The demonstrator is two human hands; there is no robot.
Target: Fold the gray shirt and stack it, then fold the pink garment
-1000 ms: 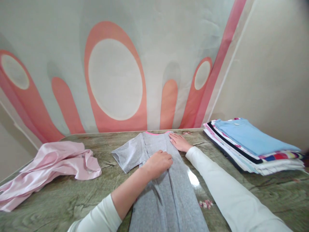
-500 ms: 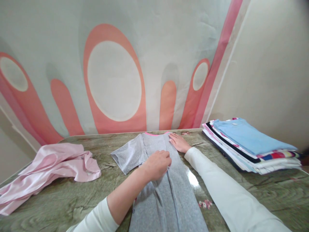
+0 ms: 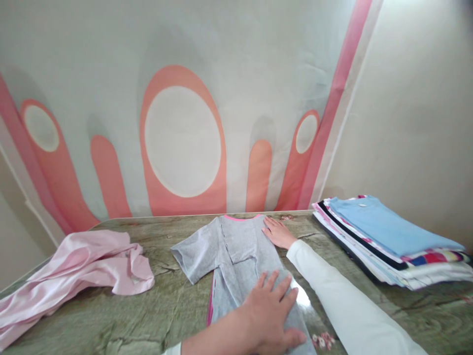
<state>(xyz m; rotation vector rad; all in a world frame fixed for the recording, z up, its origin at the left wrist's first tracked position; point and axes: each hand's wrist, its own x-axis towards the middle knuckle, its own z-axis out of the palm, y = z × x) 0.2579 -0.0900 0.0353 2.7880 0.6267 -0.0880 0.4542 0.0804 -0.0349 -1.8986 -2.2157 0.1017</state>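
A grey garment (image 3: 238, 241) with a pink neckline lies on the wood-patterned table, its neck toward the wall. One short sleeve spreads out to the left, and its right side is folded inward, with creases down the middle. My left hand (image 3: 271, 310) is spread palm down over the lower part of the garment, fingers apart. My right hand (image 3: 279, 232) rests flat at the garment's upper right edge beside the neckline. A magenta strip shows along the garment's left side.
On the left of the table (image 3: 148, 320) lies a crumpled pink cloth (image 3: 88, 261). A stack of folded clothes (image 3: 391, 229), light blue on top, sits at the right. Behind the table stands a wall with a pink and white pattern.
My left hand has moved down the garment toward me and opened from a closed shape. My right hand stays by the neckline. The camera view has tilted up slightly.
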